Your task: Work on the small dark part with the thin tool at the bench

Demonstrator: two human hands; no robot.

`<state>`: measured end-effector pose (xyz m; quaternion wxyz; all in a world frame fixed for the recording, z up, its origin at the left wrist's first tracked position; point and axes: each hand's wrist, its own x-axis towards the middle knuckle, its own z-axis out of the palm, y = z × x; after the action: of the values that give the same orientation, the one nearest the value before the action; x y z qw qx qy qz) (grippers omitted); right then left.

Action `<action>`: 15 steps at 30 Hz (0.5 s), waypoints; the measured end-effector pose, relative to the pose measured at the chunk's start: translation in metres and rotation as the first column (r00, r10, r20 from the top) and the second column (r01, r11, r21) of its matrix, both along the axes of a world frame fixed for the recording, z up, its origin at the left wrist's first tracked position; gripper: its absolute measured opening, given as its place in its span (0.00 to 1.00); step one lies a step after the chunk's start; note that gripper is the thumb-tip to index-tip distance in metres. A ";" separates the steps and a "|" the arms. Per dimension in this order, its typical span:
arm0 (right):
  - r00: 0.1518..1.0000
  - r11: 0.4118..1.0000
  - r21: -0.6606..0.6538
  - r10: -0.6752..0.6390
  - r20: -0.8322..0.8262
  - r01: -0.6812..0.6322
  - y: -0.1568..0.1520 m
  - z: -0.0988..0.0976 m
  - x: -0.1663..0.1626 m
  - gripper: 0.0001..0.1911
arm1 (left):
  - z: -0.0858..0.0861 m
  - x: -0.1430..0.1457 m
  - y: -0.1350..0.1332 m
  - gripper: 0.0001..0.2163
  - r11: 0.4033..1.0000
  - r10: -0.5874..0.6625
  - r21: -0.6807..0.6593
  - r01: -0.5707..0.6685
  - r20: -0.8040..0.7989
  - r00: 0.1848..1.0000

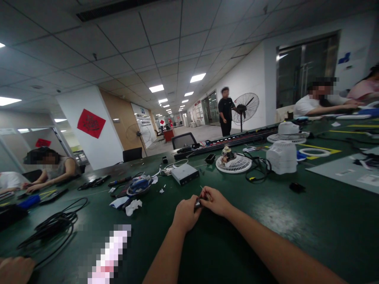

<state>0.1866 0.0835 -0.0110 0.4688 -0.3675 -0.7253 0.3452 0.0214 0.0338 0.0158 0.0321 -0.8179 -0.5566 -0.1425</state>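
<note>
My left hand (184,215) is closed around a small dark block-like part (197,203), whose kind I cannot tell. Against it, my right hand (217,202) pinches with its fingertips; a thin light pin or wire sticks up there, and what else it holds is hidden by the fingers. Both hands meet above the green tabletop (237,244). Just beyond them lies a grey box-shaped device (185,174) with a dark front. Farther right rests a white fan grille (233,165) with an exposed motor on it.
A white fan housing (282,157) stands to the right, near black cables. Coiled black cable (56,223), crumpled white paper (134,207) and a blue-grey round part (139,185) lie left. Another person's hand (17,269) is at lower left. Co-workers sit on both sides; one person stands beyond the table.
</note>
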 end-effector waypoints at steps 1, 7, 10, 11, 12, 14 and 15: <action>1.000 1.000 0.011 -0.012 0.013 0.011 -0.001 0.001 0.000 0.07 | -0.001 0.000 0.000 0.07 1.000 -0.005 0.005 0.005 0.001 1.000; 0.995 0.995 0.017 0.099 -0.031 -0.099 -0.005 0.004 -0.002 0.06 | -0.002 0.000 0.000 0.07 1.000 -0.015 0.007 0.015 0.007 1.000; 0.997 0.996 0.028 0.080 -0.016 -0.080 -0.004 0.003 -0.001 0.06 | -0.002 -0.001 0.000 0.08 1.000 -0.028 0.010 0.028 0.043 0.999; 0.998 0.998 0.033 0.058 -0.002 -0.058 -0.004 0.002 -0.001 0.06 | -0.002 -0.001 0.000 0.08 0.999 -0.039 0.015 0.038 0.058 0.998; 0.999 0.999 0.038 0.035 0.012 -0.036 -0.003 0.002 0.000 0.06 | -0.003 -0.002 0.000 0.08 0.998 -0.052 0.024 0.051 0.074 0.996; 0.999 0.999 0.051 -0.014 0.042 0.012 -0.002 0.001 0.001 0.06 | -0.005 -0.004 0.001 0.09 0.996 -0.082 0.042 0.078 0.099 0.992; 0.998 0.998 0.057 -0.037 0.051 0.034 -0.002 0.001 0.001 0.06 | -0.007 -0.004 0.002 0.09 0.995 -0.094 0.049 0.090 0.107 0.990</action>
<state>0.1877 0.0815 -0.0098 0.4660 -0.3757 -0.7400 0.3067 0.0171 0.0359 0.0090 0.0130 -0.8327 -0.5160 -0.2004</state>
